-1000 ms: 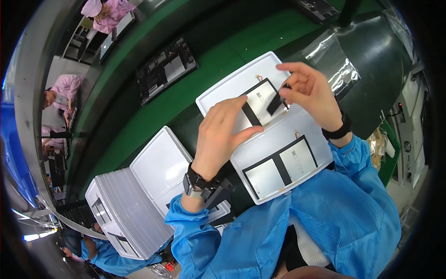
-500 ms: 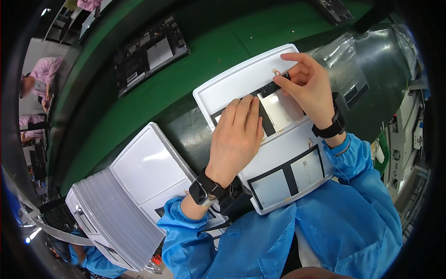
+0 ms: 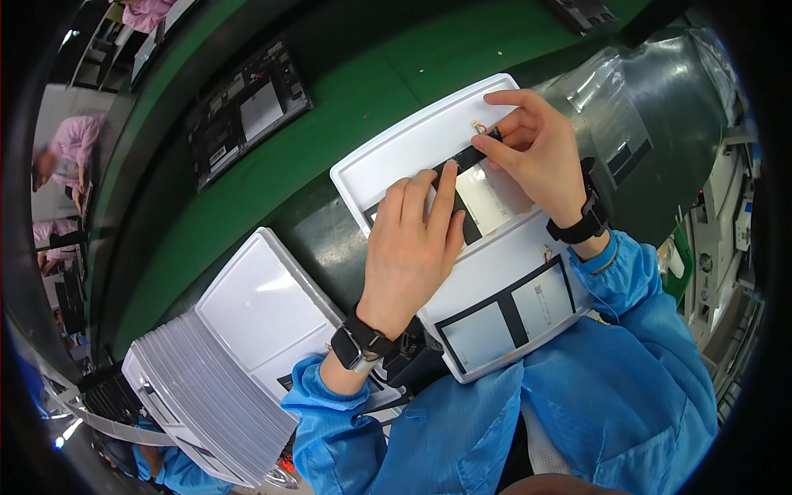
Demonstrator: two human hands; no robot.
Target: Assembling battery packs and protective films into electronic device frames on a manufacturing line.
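A flat laptop battery pack (image 3: pixel 488 200), silvery white with black borders, lies in the upper compartment of a white plastic tray (image 3: pixel 392 153). My left hand (image 3: pixel 411 252) rests across its left part with fingers spread and stretched; its index fingertip touches the black strip (image 3: pixel 472 157) along the pack's far edge. With thumb and fingers my right hand (image 3: pixel 540 157) pinches the right end of that strip. Beside the pinch, a small connector (image 3: pixel 478 129) with thin coloured wires stands up. In the tray's near compartment lies a second battery pack (image 3: pixel 540 301). My left hand hides part of the first pack.
To the left stand another white tray (image 3: pixel 264 289) and a thick stack of trays (image 3: pixel 210 396). An opened laptop chassis (image 3: pixel 247 111) sits on the green belt (image 3: pixel 371 91). Clear plastic sheeting (image 3: pixel 606 107) lies at the right. People in pink work at the far left.
The fingers of my left hand have spread, and its index finger now reaches the black strip. My right hand keeps its pinch. The whole view has shifted slightly.
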